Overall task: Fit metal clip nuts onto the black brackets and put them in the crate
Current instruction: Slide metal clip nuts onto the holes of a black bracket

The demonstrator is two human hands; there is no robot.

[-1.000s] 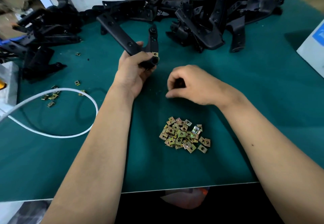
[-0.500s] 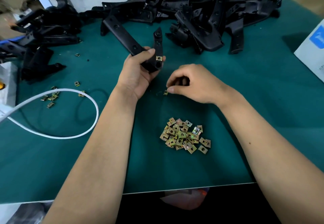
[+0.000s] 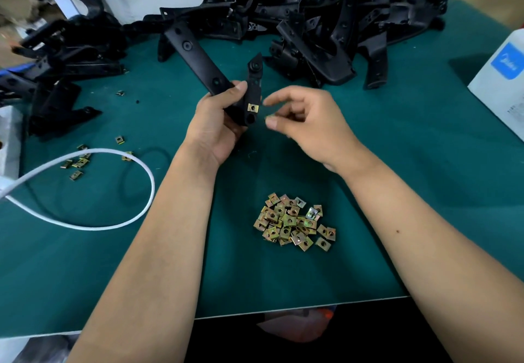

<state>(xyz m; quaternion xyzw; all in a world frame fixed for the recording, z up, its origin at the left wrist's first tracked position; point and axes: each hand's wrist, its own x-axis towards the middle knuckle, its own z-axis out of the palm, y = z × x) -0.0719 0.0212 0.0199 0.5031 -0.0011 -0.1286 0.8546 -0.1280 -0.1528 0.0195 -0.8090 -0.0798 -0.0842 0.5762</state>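
Left hand (image 3: 217,124) grips a long black plastic bracket (image 3: 204,61) held up above the green table mat (image 3: 425,164), with one brass-coloured square clip nut (image 3: 253,107) already seated near its lower end. Right hand (image 3: 306,118) hovers just beside that end, thumb and forefinger curled together; whether they pinch another nut I cannot tell. Fitting looks to be the step in hand. Next comes lining up a nut with a free hole and pushing it on squarely. Loose clip nuts (image 3: 295,222) lie heaped nearer the table's front edge. No crate shows.
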